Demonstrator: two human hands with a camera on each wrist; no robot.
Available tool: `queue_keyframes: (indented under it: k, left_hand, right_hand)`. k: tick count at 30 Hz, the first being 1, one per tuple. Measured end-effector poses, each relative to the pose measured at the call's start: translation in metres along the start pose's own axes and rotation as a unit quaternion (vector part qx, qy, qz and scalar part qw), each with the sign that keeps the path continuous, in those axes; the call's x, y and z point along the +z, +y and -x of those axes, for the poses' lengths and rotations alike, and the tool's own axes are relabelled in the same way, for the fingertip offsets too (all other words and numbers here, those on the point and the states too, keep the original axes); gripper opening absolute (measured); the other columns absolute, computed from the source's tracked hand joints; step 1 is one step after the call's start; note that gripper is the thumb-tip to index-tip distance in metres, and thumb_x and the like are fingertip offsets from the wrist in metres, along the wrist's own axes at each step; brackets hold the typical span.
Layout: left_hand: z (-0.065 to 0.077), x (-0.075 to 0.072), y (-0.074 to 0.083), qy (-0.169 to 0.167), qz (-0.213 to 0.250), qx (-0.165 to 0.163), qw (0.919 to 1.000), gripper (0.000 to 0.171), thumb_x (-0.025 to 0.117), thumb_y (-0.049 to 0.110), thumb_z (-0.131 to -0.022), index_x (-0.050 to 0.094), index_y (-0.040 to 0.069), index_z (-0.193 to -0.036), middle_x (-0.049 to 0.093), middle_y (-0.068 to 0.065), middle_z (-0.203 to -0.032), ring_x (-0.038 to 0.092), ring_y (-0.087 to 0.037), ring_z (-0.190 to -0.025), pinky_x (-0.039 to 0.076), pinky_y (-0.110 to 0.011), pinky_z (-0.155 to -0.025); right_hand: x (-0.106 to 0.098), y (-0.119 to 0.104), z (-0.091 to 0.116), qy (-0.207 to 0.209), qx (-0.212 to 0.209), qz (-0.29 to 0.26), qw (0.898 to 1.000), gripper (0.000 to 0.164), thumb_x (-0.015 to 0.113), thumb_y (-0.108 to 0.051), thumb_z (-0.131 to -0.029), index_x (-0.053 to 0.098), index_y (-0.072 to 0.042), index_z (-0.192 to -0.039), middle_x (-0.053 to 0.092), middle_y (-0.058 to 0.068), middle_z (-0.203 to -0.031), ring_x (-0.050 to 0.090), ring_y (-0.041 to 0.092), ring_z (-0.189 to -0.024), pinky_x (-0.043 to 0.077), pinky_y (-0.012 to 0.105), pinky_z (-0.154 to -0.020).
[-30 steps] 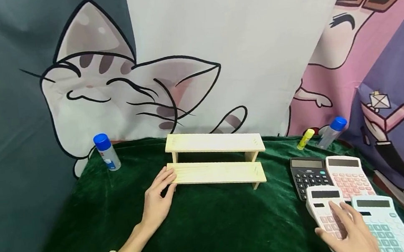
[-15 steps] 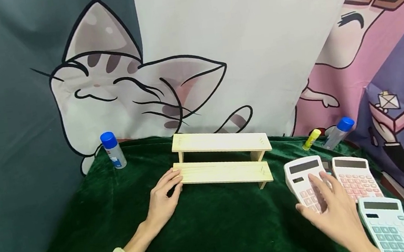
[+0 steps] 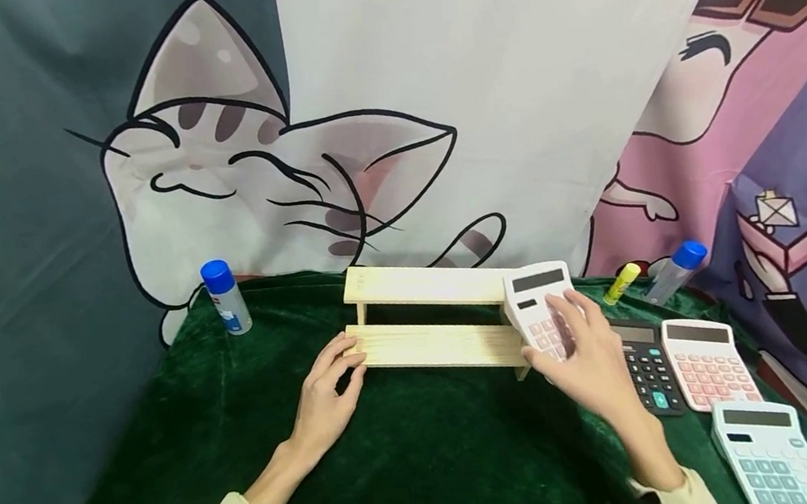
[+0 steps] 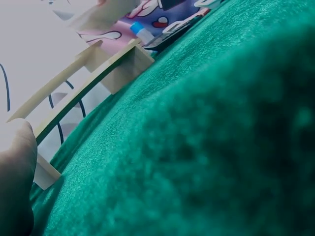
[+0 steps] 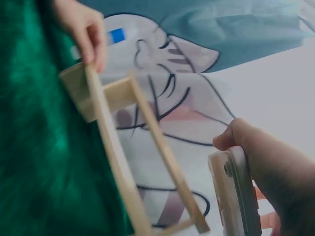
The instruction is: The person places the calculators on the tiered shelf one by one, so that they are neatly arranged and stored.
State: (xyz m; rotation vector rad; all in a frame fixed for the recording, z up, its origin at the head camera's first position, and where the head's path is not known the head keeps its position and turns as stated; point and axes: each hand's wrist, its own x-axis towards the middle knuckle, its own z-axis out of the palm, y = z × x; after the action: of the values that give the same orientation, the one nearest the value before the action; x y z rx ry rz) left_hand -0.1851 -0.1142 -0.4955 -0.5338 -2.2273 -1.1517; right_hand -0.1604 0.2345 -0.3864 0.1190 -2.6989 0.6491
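My right hand (image 3: 592,359) grips a white calculator with pink keys (image 3: 535,320), holding it in the air over the right end of a two-step wooden shelf (image 3: 430,345). In the right wrist view, the thumb lies on the edge of the calculator (image 5: 229,191), whose underside faces the camera. At the shelf's other end, my left hand (image 3: 325,400) holds the lower board, fingers on top and thumb at its front edge. The left wrist view shows the thumb (image 4: 18,152) against the board end.
Right of the shelf lie a black calculator (image 3: 653,377), another pink-keyed white one (image 3: 708,362) and a light-blue one (image 3: 771,450). A yellow glue stick (image 3: 622,283) and a blue-capped bottle (image 3: 674,273) stand behind. Another blue-capped bottle (image 3: 226,299) stands at left on green cloth (image 3: 430,467).
My right hand has lifted the pink-keyed calculator from among the others and carried it left and away from me to the shelf's right end. My left hand stays on the shelf.
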Motion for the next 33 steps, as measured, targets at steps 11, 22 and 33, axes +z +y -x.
queue_keyframes:
  k: [11,22,33]
  left_hand:
    - [0.0,0.0,-0.002,-0.021,-0.021,0.007,0.9995,0.016,0.062,0.012,-0.083,0.065,0.012,-0.099,0.055,-0.003,-0.122,0.041,-0.023,-0.124,0.037,-0.036,-0.103]
    - [-0.005,0.006,0.002,-0.041,-0.022,0.032,0.9984,0.017,0.058,0.007,-0.084,0.065,0.012,-0.1,0.057,0.0,-0.12,0.044,-0.017,-0.122,0.036,-0.029,-0.104]
    - [0.0,-0.002,0.001,-0.031,-0.016,0.017,0.9993,0.017,0.057,0.006,-0.084,0.064,0.013,-0.098,0.057,-0.001,-0.119,0.046,-0.018,-0.12,0.037,-0.03,-0.104]
  right_hand:
    - [0.062,-0.065,-0.058,0.07,-0.108,0.035,0.991,0.075,0.065,-0.059,-0.057,0.048,-0.024,-0.121,0.037,0.009,-0.135,0.035,0.028,-0.118,0.031,0.048,-0.081]
    - [0.091,-0.111,-0.083,0.0,-0.002,0.016,1.0,0.068,0.06,-0.058,-0.061,0.046,-0.024,-0.118,0.036,0.007,-0.134,0.034,0.03,-0.119,0.031,0.048,-0.081]
    - [0.106,-0.125,-0.082,0.012,-0.055,0.017,0.998,0.073,0.055,-0.069,-0.068,0.048,-0.018,-0.12,0.033,0.015,-0.138,0.024,0.037,-0.129,0.026,0.058,-0.095]
